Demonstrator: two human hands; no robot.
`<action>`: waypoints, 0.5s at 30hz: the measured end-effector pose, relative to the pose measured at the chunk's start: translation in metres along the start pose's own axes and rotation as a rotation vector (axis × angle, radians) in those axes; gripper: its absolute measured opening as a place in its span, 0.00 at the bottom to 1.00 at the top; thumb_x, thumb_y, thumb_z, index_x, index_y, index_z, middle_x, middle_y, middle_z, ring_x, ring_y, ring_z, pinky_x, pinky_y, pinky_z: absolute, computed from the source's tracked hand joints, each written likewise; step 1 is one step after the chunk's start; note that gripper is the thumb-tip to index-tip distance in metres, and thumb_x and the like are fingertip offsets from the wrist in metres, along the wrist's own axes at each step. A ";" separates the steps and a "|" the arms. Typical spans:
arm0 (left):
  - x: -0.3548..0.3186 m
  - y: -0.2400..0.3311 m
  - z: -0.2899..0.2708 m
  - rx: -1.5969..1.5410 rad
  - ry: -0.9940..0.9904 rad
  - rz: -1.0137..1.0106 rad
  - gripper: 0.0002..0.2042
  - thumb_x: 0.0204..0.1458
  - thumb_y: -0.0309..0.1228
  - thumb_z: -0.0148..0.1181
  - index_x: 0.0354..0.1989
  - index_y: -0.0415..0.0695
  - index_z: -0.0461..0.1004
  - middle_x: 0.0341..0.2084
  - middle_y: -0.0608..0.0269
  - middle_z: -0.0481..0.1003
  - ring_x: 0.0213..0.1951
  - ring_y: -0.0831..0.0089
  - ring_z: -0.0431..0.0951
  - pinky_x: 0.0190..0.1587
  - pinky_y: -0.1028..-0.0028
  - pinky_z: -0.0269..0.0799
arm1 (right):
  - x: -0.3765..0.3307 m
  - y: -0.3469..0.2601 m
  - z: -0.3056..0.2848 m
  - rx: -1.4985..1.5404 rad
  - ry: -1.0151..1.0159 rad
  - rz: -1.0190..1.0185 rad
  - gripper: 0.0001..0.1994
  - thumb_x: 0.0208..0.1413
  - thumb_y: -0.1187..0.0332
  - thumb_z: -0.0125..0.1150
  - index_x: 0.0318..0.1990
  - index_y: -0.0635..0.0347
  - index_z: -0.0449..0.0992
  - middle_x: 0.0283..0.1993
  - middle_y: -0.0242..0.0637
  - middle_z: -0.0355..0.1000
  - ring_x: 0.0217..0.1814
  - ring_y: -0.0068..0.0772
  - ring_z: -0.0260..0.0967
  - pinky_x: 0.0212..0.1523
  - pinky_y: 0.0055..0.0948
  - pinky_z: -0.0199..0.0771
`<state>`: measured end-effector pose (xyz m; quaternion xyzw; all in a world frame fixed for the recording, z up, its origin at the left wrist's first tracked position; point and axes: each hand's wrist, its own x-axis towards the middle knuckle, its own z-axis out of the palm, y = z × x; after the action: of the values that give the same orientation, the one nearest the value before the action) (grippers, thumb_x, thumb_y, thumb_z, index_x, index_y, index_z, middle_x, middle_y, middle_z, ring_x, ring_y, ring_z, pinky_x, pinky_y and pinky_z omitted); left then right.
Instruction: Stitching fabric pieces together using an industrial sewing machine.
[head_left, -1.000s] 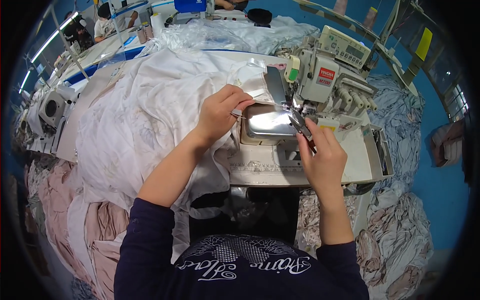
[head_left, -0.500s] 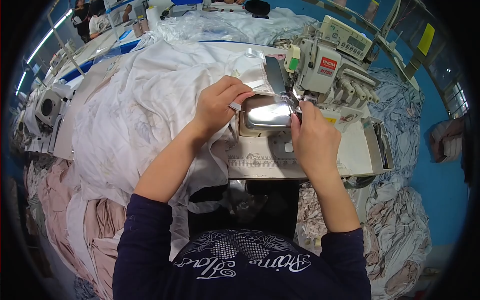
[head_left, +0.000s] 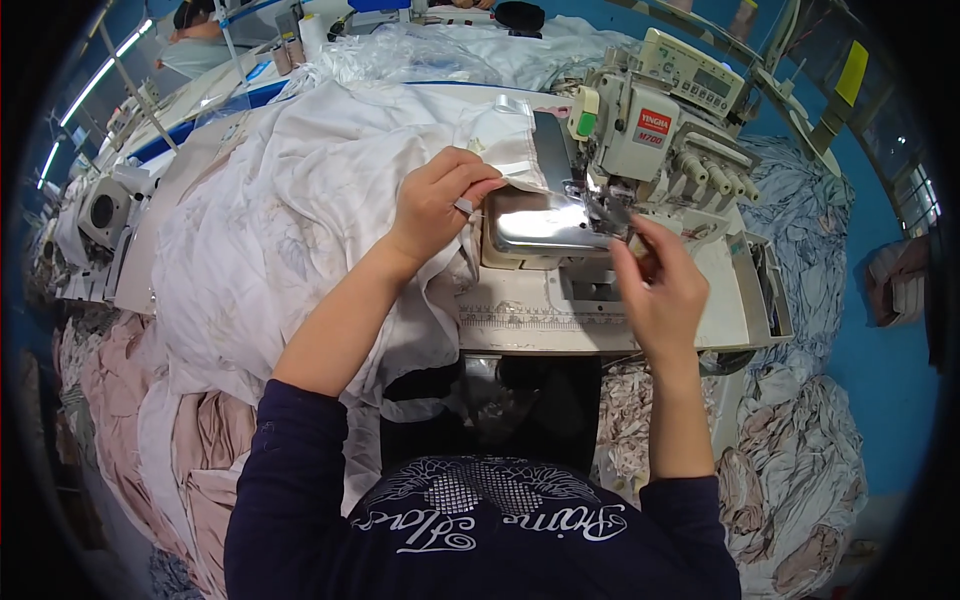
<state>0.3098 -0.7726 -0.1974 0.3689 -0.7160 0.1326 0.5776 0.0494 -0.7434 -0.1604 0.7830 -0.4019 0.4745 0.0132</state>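
My left hand (head_left: 440, 205) pinches the edge of a large white fabric (head_left: 290, 240) at the left end of the machine's shiny metal plate (head_left: 545, 225). A small white strip sticks out below its fingers. My right hand (head_left: 665, 290) is at the plate's right end, below the needle area of the overlock sewing machine (head_left: 635, 125). Its thumb and forefinger curl together beside a dark metal piece (head_left: 612, 212); whether they grip that piece or something smaller, I cannot make out. The fabric's edge lies along the plate's far left side.
A ruler strip (head_left: 530, 318) runs along the table's near edge. An open tray (head_left: 765, 285) stands on the right. Pink cloth (head_left: 125, 390) hangs at the left, and heaps of crumpled fabric (head_left: 790, 460) lie at the right. Another person's arm (head_left: 195, 32) shows at the far left.
My right hand has drawn back a little to the right and nearer, off the metal plate's edge. The left hand keeps its pinch on the fabric, almost unmoved.
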 end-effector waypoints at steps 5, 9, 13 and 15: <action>0.003 -0.004 -0.028 0.058 0.045 -0.241 0.04 0.45 0.26 0.63 0.29 0.42 0.76 0.25 0.64 0.73 0.29 0.72 0.74 0.32 0.75 0.68 | -0.038 0.093 -0.028 0.227 0.363 0.504 0.14 0.53 0.71 0.60 0.47 0.62 0.72 0.36 0.29 0.71 0.34 0.16 0.65 0.36 0.17 0.66; 0.005 -0.027 -0.111 -0.325 0.583 -0.658 0.07 0.53 0.31 0.58 0.35 0.39 0.74 0.31 0.69 0.73 0.35 0.80 0.70 0.39 0.80 0.65 | -0.093 0.212 -0.073 -0.177 0.162 0.624 0.17 0.52 0.61 0.60 0.47 0.59 0.73 0.33 0.36 0.74 0.30 0.25 0.67 0.33 0.25 0.68; -0.052 -0.071 -0.291 -0.145 0.914 -0.568 0.12 0.54 0.36 0.56 0.41 0.40 0.74 0.36 0.63 0.75 0.38 0.78 0.72 0.40 0.78 0.66 | -0.103 0.254 -0.083 -0.339 -0.065 0.631 0.15 0.52 0.61 0.58 0.45 0.59 0.74 0.36 0.40 0.74 0.35 0.36 0.72 0.39 0.32 0.70; -0.069 -0.046 -0.326 0.723 0.675 -0.866 0.16 0.52 0.41 0.56 0.41 0.41 0.75 0.37 0.58 0.76 0.38 0.70 0.75 0.41 0.72 0.67 | -0.095 0.248 -0.079 -0.415 -0.071 0.573 0.15 0.53 0.62 0.57 0.45 0.59 0.74 0.38 0.41 0.73 0.38 0.38 0.72 0.40 0.34 0.70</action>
<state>0.5834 -0.5778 -0.1745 0.7326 -0.1926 0.2288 0.6115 -0.1895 -0.8209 -0.2784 0.6352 -0.6933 0.3395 0.0243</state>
